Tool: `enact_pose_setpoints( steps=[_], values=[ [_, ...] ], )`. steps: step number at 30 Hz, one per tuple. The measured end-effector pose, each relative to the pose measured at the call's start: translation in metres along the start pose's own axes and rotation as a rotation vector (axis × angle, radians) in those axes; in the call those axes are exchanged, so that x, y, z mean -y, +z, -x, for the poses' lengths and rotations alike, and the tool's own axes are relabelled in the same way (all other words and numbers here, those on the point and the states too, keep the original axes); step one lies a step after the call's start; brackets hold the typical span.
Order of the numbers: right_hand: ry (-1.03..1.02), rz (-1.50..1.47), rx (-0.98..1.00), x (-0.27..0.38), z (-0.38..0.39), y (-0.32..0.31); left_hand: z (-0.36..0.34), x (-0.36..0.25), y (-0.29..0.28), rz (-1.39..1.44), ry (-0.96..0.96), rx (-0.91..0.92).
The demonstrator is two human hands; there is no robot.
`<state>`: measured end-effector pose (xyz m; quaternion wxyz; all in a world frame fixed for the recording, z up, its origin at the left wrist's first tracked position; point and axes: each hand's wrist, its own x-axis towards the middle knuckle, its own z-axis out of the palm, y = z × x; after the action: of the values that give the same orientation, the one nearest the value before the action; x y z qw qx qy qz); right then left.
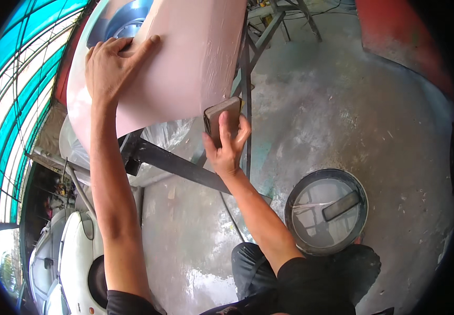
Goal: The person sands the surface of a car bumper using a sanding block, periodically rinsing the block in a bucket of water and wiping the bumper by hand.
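The block (213, 119) is held by the right grip (230, 151), near the bottom corner of the pink part (180, 71). The left grip (105, 68) rests higher up, fingers spread. The middle looks smooth, maybe done; the streaky right edge seems unfinished.

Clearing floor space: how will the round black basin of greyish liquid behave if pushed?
The basin probably won't tip: broad, flat on the grey floor. The liquid likely adds weight and may slosh; the grey rectangular block in it could slide.
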<state>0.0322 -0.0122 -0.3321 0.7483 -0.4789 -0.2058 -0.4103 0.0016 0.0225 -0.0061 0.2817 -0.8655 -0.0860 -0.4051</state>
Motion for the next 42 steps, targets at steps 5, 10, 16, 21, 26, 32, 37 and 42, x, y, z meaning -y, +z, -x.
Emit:
enact_pose_setpoints(
  steps=[5,10,16,21,26,32,37,42],
  values=[
    [0.023,-0.008,-0.083,-0.005,-0.105,-0.001,0.004,-0.005,0.001,0.030,-0.061,0.050],
    [-0.002,0.036,0.011,0.001,-0.010,-0.006,-0.001,-0.004,0.002,0.020,-0.060,0.036],
    [0.056,0.017,-0.075,-0.005,-0.096,0.002,0.003,-0.004,0.001,-0.060,-0.011,0.023],
    [0.016,0.033,-0.001,-0.001,-0.040,-0.002,0.001,-0.005,0.001,-0.002,-0.027,0.024],
    [0.014,0.019,-0.002,-0.003,-0.035,0.005,0.000,0.005,0.006,-0.025,-0.001,-0.029],
    [0.008,0.012,-0.051,-0.007,-0.072,0.002,0.001,-0.004,0.001,0.015,-0.044,0.047],
    [-0.026,-0.006,0.032,0.006,0.000,0.005,-0.001,0.005,0.006,-0.018,0.009,-0.023],
    [0.108,-0.054,-0.096,-0.008,-0.095,0.004,0.003,0.007,0.009,0.024,0.002,-0.003]
  ],
)
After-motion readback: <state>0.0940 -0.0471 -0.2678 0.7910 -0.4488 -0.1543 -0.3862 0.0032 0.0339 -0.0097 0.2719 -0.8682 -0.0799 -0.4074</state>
